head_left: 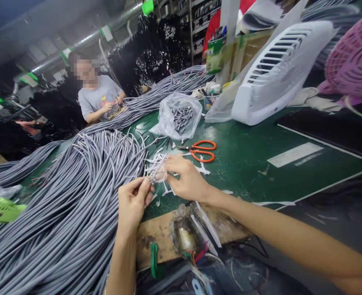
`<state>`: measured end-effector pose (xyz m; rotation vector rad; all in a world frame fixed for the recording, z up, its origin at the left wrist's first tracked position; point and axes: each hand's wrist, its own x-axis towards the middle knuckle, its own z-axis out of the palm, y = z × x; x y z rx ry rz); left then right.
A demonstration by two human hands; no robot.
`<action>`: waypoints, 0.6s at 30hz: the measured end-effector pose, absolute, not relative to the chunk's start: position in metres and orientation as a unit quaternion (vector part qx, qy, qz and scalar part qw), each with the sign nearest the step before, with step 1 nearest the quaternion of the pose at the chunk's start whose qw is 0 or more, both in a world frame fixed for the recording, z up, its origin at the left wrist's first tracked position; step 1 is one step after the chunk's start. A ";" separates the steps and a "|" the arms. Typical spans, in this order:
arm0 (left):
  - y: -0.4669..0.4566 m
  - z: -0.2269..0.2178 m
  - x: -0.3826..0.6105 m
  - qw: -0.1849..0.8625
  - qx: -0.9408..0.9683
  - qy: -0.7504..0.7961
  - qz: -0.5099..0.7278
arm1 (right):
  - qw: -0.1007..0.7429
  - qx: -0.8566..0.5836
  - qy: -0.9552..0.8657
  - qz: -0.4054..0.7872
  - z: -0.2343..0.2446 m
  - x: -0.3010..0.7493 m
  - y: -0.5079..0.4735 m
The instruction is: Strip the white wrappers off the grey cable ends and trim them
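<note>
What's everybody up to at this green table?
Someone is working with bare hands: the left hand pinches a thin, pale piece, and the right hand is right at it too; it's too blurred to name. Grey cables lie heaped to the left. Orange-handled scissors lie on the table beyond the hands, near a clear bag of small grey parts. Another person is farther back.

We see a pink fan [356, 57] toward the table's [242, 164] right edge. The white slatted unit [276, 76] beside it is perhaps another.
</note>
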<state>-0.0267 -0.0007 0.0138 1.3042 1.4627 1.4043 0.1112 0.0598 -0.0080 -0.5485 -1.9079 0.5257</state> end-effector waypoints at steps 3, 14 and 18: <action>0.000 0.015 -0.025 0.339 0.500 0.568 0.559 | 0.504 -0.245 -0.738 0.377 -0.009 0.108 0.060; 0.001 0.005 -0.018 0.236 0.529 0.586 0.567 | 0.522 -0.241 -0.638 0.512 -0.004 0.107 0.063; 0.003 0.003 -0.016 0.158 0.554 0.589 0.567 | 0.519 -0.247 -0.654 0.491 -0.003 0.109 0.063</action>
